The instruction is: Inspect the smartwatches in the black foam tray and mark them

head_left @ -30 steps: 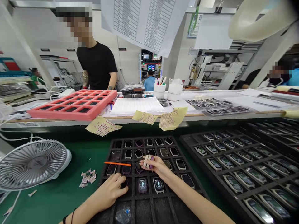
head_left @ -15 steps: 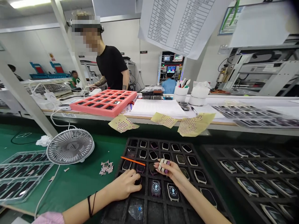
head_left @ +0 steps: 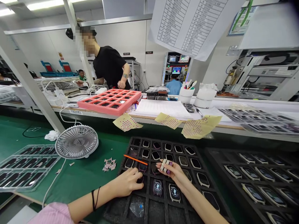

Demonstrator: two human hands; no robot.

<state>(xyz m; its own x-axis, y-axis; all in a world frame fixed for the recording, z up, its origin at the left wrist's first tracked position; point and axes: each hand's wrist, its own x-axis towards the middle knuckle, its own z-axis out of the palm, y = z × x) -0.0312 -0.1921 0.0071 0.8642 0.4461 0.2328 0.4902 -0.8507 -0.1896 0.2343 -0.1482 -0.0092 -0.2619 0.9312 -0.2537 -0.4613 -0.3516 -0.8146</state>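
My left hand (head_left: 130, 183) reaches into a compartment of the black foam tray (head_left: 157, 203). Its fingers are curled round the edge of a dark smartwatch (head_left: 140, 179), which they partly hide. Above the tray's middle, my right hand (head_left: 174, 171) is closed on a small stack of white and purple pieces (head_left: 166, 166); their exact kind is unclear. Just below it lie two smartwatches with lit faces, one purple-framed (head_left: 157, 187) and one light-framed (head_left: 174, 192). An orange stick-like tool (head_left: 135, 159) rests across the tray beyond my left hand.
A grey fan (head_left: 77, 142) stands left, near scraps (head_left: 109, 164) and a clear tray of dark parts (head_left: 25, 168). Another black tray of watches (head_left: 233, 189) lies right. The shelf (head_left: 149, 119) ahead holds a pink foam tray (head_left: 109, 101). Across it stands a person in black (head_left: 109, 67).
The view has swung slightly left, so everything sits further right. Both my hands keep nearly the same pose on the tray. The person across the shelf has bent an arm up near the body.
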